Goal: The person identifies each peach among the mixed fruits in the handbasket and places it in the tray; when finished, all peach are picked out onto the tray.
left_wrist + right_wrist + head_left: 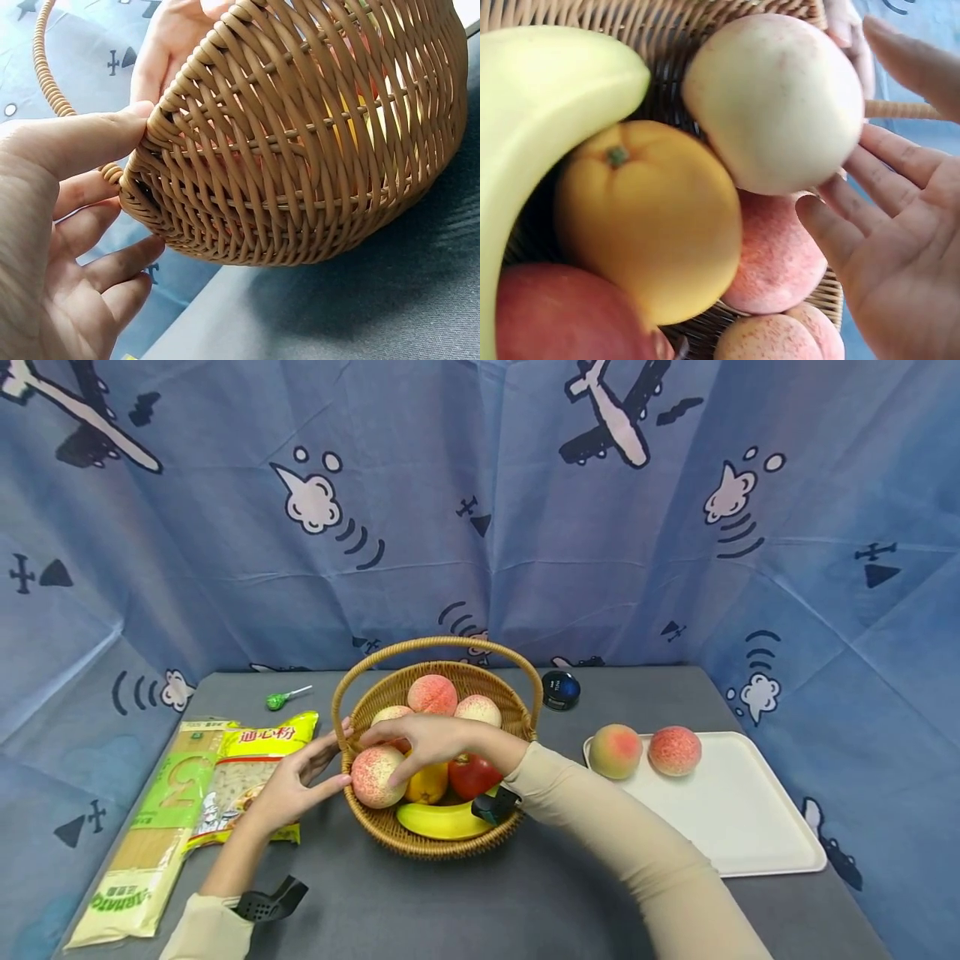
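Observation:
A wicker basket (pixel 438 850) with a tall handle holds a banana (pixel 442 822), an orange (pixel 427 783), a red fruit (pixel 471 777) and several peaches. My left hand (pixel 296 783) holds the basket's left rim; in the left wrist view the thumb lies on the rim (pixel 225 34) and the fingers touch below the handle's foot. Over the basket's left side, my right hand (pixel 423 739) reaches round a pale pink-speckled peach (pixel 377 777). In the right wrist view its fingers are spread beside that peach (pixel 776 105), the thumb standing apart from it.
Right of the basket, a white tray (pixel 742 810) carries two peaches, one orange-green (pixel 616 752) and one red (pixel 675 751). To the left lie a noodle pack (pixel 161 827) and a yellow pasta bag (pixel 251 764). A green lollipop (pixel 277 701) and a dark round tin (pixel 560 690) lie farther back.

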A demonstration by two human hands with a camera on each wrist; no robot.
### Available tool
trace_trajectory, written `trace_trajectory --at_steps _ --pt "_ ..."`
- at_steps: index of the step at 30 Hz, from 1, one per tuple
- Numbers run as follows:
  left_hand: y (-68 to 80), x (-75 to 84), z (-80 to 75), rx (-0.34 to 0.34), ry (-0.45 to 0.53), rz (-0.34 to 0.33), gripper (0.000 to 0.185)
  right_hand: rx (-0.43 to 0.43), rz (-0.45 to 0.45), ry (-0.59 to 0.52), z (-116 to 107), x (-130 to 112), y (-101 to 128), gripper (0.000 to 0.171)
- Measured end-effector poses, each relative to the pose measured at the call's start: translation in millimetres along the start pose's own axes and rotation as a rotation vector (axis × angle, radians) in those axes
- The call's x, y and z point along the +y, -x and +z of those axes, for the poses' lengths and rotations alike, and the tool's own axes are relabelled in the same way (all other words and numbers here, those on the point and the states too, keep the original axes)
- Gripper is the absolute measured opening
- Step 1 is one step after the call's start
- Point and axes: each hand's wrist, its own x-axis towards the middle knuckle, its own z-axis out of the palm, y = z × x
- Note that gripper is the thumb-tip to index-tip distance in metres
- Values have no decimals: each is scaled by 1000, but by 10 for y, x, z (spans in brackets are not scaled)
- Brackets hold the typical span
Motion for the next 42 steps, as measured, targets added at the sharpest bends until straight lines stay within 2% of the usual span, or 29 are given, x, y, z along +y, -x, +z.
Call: trace_trajectory --at_steps 5,11,20,26,33,39,42 --pt "-12 -4 32 -13 23 52 64 -2 67 87 79 2 -44 72" --pt "-32 3 57 -14 25 44 62 12 89 207 140 24 -80 74" --pt "-31 48 41 -10 18 12 63 39 97 222 111 29 -84 71" --pt "-21 49 27 -3 11 6 63 84 58 161 27 -9 -18 68" --pt "-12 35 2 6 -7 -14 63 206 -52 90 -97 -122 196 69" --pt "-8 32 12 0 -1 -16 64 366 -109 130 -107 -287 611 73" --pt "-2 33 14 7 -7 -13 63 432 -138 55 -75 -340 826 74"
